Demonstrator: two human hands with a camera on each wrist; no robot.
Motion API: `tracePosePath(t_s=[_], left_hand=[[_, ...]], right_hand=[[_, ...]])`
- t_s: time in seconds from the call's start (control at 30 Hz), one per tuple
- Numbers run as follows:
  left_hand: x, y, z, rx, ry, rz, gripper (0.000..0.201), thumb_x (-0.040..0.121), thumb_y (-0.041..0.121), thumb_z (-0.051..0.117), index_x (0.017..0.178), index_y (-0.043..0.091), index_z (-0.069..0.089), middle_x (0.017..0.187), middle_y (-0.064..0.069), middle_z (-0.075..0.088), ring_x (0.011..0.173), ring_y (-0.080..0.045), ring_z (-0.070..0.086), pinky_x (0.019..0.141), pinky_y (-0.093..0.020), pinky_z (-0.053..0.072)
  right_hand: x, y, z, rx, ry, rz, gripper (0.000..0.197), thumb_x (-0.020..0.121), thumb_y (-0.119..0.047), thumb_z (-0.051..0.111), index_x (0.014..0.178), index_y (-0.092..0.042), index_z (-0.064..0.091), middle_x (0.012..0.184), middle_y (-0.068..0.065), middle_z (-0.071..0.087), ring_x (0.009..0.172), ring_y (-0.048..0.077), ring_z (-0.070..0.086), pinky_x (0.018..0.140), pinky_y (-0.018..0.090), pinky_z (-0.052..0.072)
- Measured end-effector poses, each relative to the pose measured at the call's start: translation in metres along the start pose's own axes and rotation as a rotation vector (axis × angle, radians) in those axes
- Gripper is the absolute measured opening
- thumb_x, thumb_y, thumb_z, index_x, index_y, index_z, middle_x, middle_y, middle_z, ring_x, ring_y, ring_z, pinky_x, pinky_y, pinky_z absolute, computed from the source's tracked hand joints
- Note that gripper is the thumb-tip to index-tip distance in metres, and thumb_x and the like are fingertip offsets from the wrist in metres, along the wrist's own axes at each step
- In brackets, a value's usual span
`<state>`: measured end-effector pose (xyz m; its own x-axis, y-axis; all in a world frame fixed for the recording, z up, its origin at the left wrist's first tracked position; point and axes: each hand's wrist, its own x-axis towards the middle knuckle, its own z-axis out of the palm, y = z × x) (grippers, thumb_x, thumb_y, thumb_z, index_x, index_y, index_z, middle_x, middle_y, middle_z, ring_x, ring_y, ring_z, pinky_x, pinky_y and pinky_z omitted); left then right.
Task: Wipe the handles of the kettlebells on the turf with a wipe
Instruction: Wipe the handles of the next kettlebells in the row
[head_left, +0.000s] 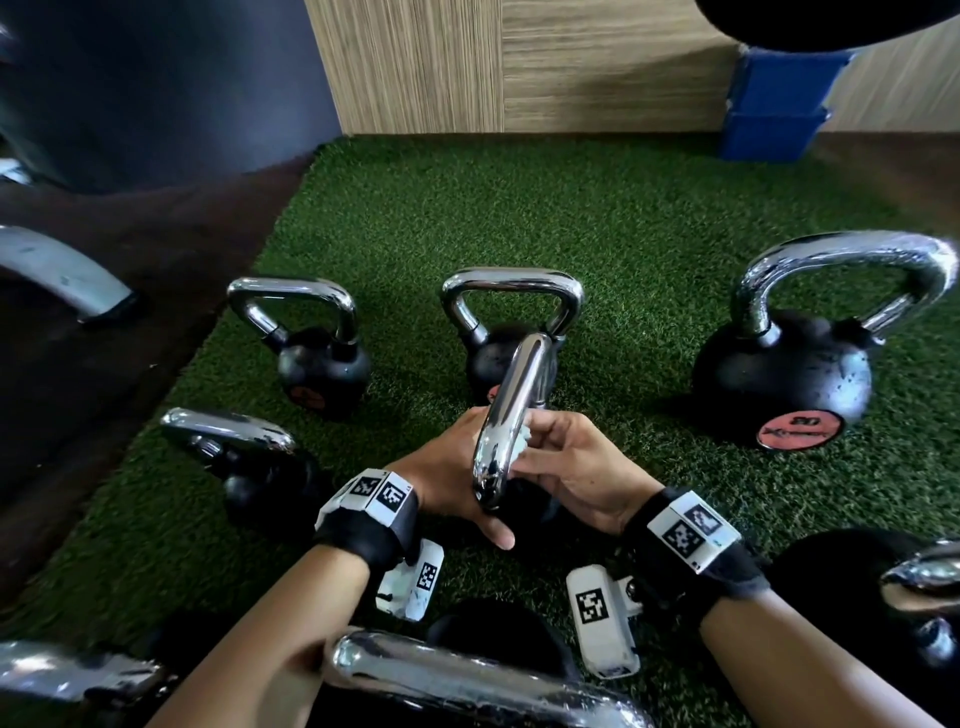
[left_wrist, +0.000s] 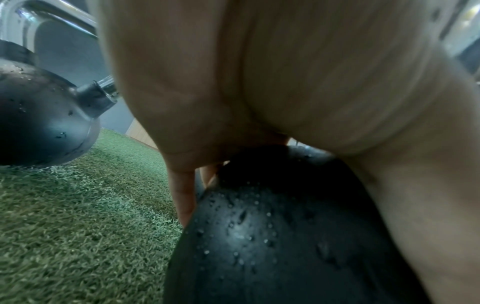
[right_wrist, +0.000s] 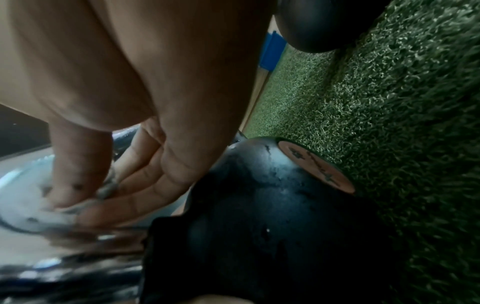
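Several black kettlebells with chrome handles stand on the green turf (head_left: 597, 218). The one I work on is in the middle, its handle (head_left: 511, 415) seen edge-on. My left hand (head_left: 462, 467) lies over its wet black ball (left_wrist: 272, 236), left of the handle, with the fingers reaching down the side and the thumb toward me. My right hand (head_left: 532, 449) pinches a white wipe (head_left: 523, 441) against the right side of the handle. In the right wrist view, thumb and fingers (right_wrist: 85, 195) squeeze the wipe (right_wrist: 31, 197) onto the chrome above the ball (right_wrist: 259, 216).
Other kettlebells ring this one: a small kettlebell (head_left: 322, 364), one directly behind (head_left: 511, 291), a large kettlebell (head_left: 784, 374), and one at the left (head_left: 260, 478). A handle (head_left: 467, 675) lies close below my wrists. Blue blocks (head_left: 774, 104) and a wood-panel wall (head_left: 519, 62) stand behind the turf.
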<state>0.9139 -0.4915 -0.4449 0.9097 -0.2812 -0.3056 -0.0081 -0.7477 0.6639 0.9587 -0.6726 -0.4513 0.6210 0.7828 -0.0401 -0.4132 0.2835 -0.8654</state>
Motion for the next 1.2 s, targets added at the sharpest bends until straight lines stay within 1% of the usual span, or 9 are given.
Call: tracePosePath(t_s=[0.1, 0.23, 0.3, 0.53, 0.7, 0.83, 0.93, 1.07, 1.2], left_hand=[[-0.003, 0.003, -0.002, 0.0, 0.009, -0.044, 0.149, 0.026, 0.066, 0.092, 0.152, 0.013, 0.034, 0.156, -0.011, 0.04, 0.144, -0.028, 0.039, 0.115, -0.029, 0.031], [0.003, 0.008, 0.001, -0.007, 0.064, 0.181, 0.112, 0.042, 0.02, 0.105, 0.142, 0.015, 0.053, 0.151, -0.012, 0.046, 0.145, -0.033, 0.037, 0.122, -0.051, 0.028], [0.003, 0.007, 0.001, 0.04, 0.093, 0.21, 0.105, 0.044, 0.019, 0.105, 0.137, 0.024, 0.056, 0.149, -0.011, 0.048, 0.144, -0.034, 0.038, 0.12, -0.052, 0.029], [0.0, 0.008, 0.002, -0.021, 0.132, 0.104, 0.124, 0.043, 0.013, 0.104, 0.149, 0.014, 0.04, 0.153, -0.008, 0.043, 0.148, -0.029, 0.032, 0.122, -0.049, 0.028], [-0.003, 0.009, 0.003, -0.025, 0.144, 0.082, 0.127, 0.044, 0.011, 0.104, 0.147, 0.024, 0.031, 0.154, -0.006, 0.039, 0.149, -0.028, 0.03, 0.123, -0.046, 0.029], [-0.003, 0.01, 0.003, -0.013, 0.131, 0.072, 0.123, 0.047, 0.015, 0.104, 0.147, 0.019, 0.034, 0.152, -0.005, 0.042, 0.148, -0.026, 0.032, 0.122, -0.044, 0.031], [-0.004, 0.01, 0.003, 0.033, 0.127, 0.076, 0.12, 0.049, 0.019, 0.104, 0.147, 0.018, 0.035, 0.149, -0.005, 0.043, 0.146, -0.026, 0.033, 0.122, -0.043, 0.031], [-0.004, 0.005, 0.003, 0.039, 0.15, 0.109, 0.116, 0.052, 0.021, 0.103, 0.134, 0.045, 0.026, 0.149, 0.002, 0.037, 0.145, -0.017, 0.028, 0.122, -0.025, 0.021], [-0.004, 0.003, 0.003, 0.028, 0.167, 0.07, 0.131, 0.05, 0.022, 0.103, 0.152, 0.022, 0.021, 0.154, -0.003, 0.033, 0.148, -0.019, 0.025, 0.122, -0.025, 0.022]], right_hand=[[0.005, 0.003, 0.003, 0.036, 0.12, -0.077, 0.037, 0.074, 0.01, 0.071, 0.109, 0.017, 0.06, 0.112, 0.033, 0.063, 0.083, 0.03, 0.07, 0.082, 0.038, 0.06], [0.011, 0.006, 0.008, 0.119, 0.255, -0.148, 0.029, 0.067, 0.008, 0.074, 0.095, 0.006, 0.066, 0.106, 0.029, 0.068, 0.077, 0.03, 0.071, 0.077, 0.04, 0.061], [0.01, 0.007, 0.008, 0.071, 0.287, -0.161, 0.029, 0.064, 0.008, 0.077, 0.089, 0.0, 0.066, 0.108, 0.029, 0.07, 0.082, 0.034, 0.071, 0.075, 0.042, 0.062], [0.015, -0.001, 0.004, -0.152, 0.476, -0.342, 0.027, 0.074, 0.013, 0.079, 0.081, -0.012, 0.07, 0.094, 0.028, 0.074, 0.087, 0.046, 0.073, 0.075, 0.045, 0.062], [0.018, -0.004, 0.0, -0.35, 0.557, -0.377, 0.031, 0.071, 0.006, 0.083, 0.076, -0.022, 0.07, 0.083, 0.015, 0.077, 0.076, 0.032, 0.076, 0.065, 0.036, 0.061], [0.021, -0.005, -0.005, -0.774, 0.719, -0.424, 0.023, 0.067, -0.009, 0.086, 0.072, -0.022, 0.068, 0.065, -0.007, 0.07, 0.056, 0.001, 0.062, 0.056, 0.015, 0.049], [0.026, -0.012, -0.004, -0.983, 0.784, -0.446, 0.018, 0.069, -0.021, 0.084, 0.071, -0.02, 0.066, 0.062, -0.011, 0.066, 0.056, 0.004, 0.058, 0.056, 0.018, 0.047], [0.033, -0.02, -0.008, -0.971, 0.867, -0.435, 0.014, 0.073, -0.022, 0.081, 0.07, -0.02, 0.067, 0.063, -0.013, 0.068, 0.057, 0.001, 0.062, 0.06, 0.021, 0.052], [0.035, -0.018, -0.009, -0.94, 0.889, -0.402, 0.017, 0.08, -0.025, 0.076, 0.068, -0.018, 0.066, 0.058, -0.004, 0.069, 0.055, 0.015, 0.069, 0.057, 0.027, 0.054]])
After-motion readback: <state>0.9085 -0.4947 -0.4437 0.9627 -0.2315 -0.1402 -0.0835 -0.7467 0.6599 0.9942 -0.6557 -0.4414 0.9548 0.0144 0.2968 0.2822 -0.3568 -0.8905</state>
